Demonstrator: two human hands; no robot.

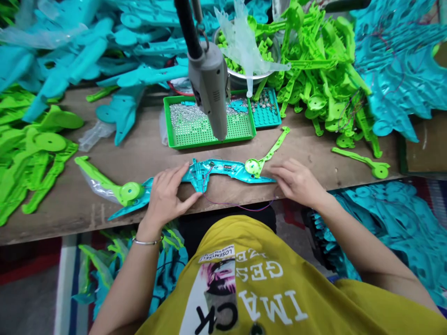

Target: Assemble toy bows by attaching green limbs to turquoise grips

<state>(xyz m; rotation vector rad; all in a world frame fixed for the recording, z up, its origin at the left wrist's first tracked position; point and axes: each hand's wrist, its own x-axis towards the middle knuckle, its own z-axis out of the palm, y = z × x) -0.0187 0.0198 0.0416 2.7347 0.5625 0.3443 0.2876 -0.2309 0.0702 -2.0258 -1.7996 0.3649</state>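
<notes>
A long blue plastic shell [225, 168], curved like a toy bow, lies hollow side up on the bench. My left hand [167, 193] grips its left half, thumb apart from the fingers. At the shell's right tip, the fingers of my right hand [296, 181] are pinched together. A thin purple wire [240, 205] loops from the shell's middle up to these fingertips. One green arm with a round hub [253, 166] sits on the shell's right part. Another green arm [131, 191], with clear plastic under it, rests at the left end. Small metal parts show inside the shell.
An electric screwdriver [209, 88] hangs above the bench. Behind it are a green basket [211, 144] of screws, a blue tray [267, 114] and a metal bowl [240, 79] of green pieces. Green arms [324, 70] and blue shells [401, 74] are heaped around. A loose green arm [363, 161] lies right.
</notes>
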